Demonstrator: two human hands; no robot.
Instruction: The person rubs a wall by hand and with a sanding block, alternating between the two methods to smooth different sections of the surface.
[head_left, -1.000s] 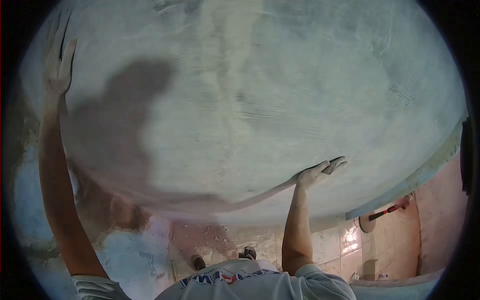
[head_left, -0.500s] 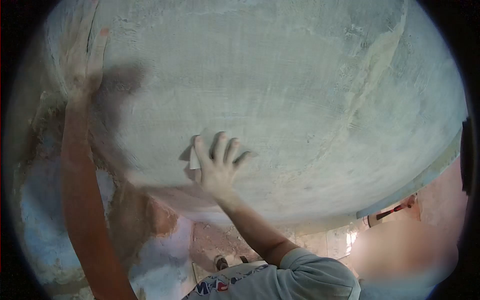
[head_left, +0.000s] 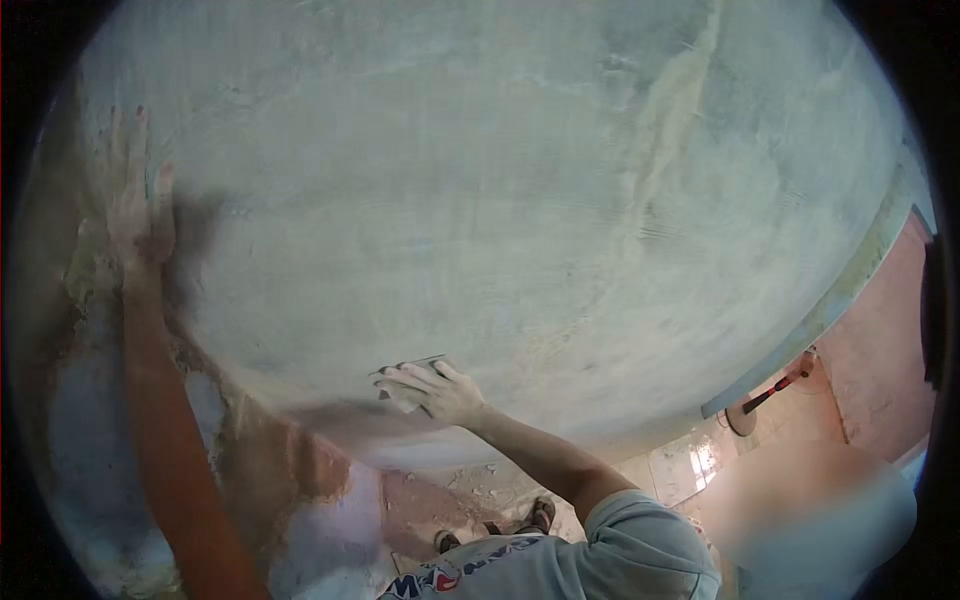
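A broad grey plastered wall (head_left: 450, 180) fills most of the head view, curved by the lens. My left hand (head_left: 138, 215) lies flat on it near the left edge, fingers stretched upward and nothing in its grip. Lower down, my right hand (head_left: 445, 393) presses a small sheet of sandpaper (head_left: 403, 398) against the plaster. Its fingers point left across the sheet, which shows a pale face and a dark edge. Part of the sheet is hidden under the fingers.
Rough, patchy blue-and-brown wall (head_left: 90, 430) adjoins at the left. Below are my feet (head_left: 540, 513) on a dusty floor with crumbs of debris. At right stands a pinkish panel (head_left: 880, 340), near a round-headed tool (head_left: 741, 418) with a red-and-black handle. A blurred patch covers the lower right.
My right hand has moved lower with the sandpaper, and its fingers have turned from pointing up to pointing left. In view, the left hand sits lower; the whole view has shifted too.
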